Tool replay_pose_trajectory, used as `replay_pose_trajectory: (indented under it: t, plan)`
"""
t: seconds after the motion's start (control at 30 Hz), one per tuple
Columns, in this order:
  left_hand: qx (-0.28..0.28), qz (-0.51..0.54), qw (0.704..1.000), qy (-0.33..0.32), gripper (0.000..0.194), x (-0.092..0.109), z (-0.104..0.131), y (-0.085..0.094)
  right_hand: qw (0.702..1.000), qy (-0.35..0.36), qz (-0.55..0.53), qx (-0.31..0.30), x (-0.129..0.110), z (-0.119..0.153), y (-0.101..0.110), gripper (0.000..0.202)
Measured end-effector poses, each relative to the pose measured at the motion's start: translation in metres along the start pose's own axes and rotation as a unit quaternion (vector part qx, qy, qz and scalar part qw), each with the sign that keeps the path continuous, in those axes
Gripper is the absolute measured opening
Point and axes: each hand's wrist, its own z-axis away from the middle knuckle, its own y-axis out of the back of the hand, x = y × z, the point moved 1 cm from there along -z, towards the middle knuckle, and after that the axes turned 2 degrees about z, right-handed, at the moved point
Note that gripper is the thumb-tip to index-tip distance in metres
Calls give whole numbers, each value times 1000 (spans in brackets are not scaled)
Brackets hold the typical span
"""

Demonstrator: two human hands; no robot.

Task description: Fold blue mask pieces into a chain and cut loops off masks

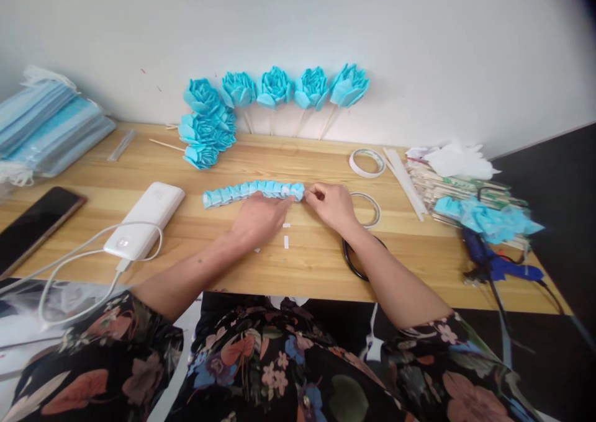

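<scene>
A long strip of light blue pleated material (228,195) lies across the middle of the table, its folds running from left to right. My left hand (263,217) rests over the strip's right half, fingers closed down on it and the index finger reaching toward the right end. At that end, my right hand (331,206) has thumb and index finger pinched together. Whatever is between those fingertips is too small to make out. Small white pieces (286,242) lie on the wood just below my left hand.
Finished blue flowers on sticks (274,88) stand along the wall. Tape rolls (367,162), a bundle of sticks (447,183) and a blue glue gun (500,267) are on the right. On the left are a white power bank (146,220), a phone (40,223) and stacked face masks (56,124).
</scene>
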Motion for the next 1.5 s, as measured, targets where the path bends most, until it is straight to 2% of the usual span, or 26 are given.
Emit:
replay_pose_trajectory:
  t: [0.13,0.3,0.63,0.83,0.93,1.0,1.1,1.23,1.5]
  plan:
    - [2,6,1000,-2,39,-1,-1,0,1000,-3,-1,-4,-1,1,2,26]
    - [41,21,999,-6,37,-4,3,-4,1000,0,-6,-7,-2,1,2,25]
    - [-9,-7,1000,17,42,-3,-3,-8,1000,12,20,-12,-4,1,2,24]
    - [2,-12,999,38,38,-3,-7,-8,999,28,32,-20,-2,0,1,26]
    - [2,-7,999,52,35,-3,-9,-6,999,18,0,-32,4,0,4,22]
    - [2,-4,999,54,35,-3,-10,-5,1000,3,-25,-4,7,-1,9,23]
    - [4,-2,999,46,34,-3,-9,-5,997,57,-7,52,2,-1,15,31]
    - [24,-9,999,35,32,-3,-7,-6,985,164,50,16,-9,-2,10,37]
    - [40,-16,999,21,35,-5,-7,-13,977,186,94,-36,-6,-4,-2,43]
